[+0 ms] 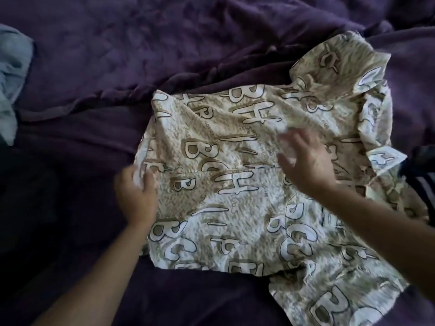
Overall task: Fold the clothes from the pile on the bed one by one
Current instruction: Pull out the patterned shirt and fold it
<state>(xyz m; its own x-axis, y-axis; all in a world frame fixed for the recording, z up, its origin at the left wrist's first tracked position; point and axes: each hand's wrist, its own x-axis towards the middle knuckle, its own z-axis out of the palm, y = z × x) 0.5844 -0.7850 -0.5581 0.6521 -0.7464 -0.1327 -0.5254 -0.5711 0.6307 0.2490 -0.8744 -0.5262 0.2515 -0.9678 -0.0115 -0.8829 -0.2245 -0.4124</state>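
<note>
A beige shirt (235, 208) printed with large white and brown letters lies spread on the purple bedcover, one sleeve reaching up to the far right. At the shirt's left edge my left hand (135, 196) grips the cloth, fingers curled over the hem. My right hand (303, 161) hovers flat over the middle right of the shirt with its fingers spread; it is blurred by motion. The shirt's right side is bunched and partly folded over itself.
The purple bedcover (141, 67) is rumpled in ridges behind the shirt. A pale blue garment (11, 78) lies at the left edge. A dark garment with white stripes (421, 180) pokes in at the right edge.
</note>
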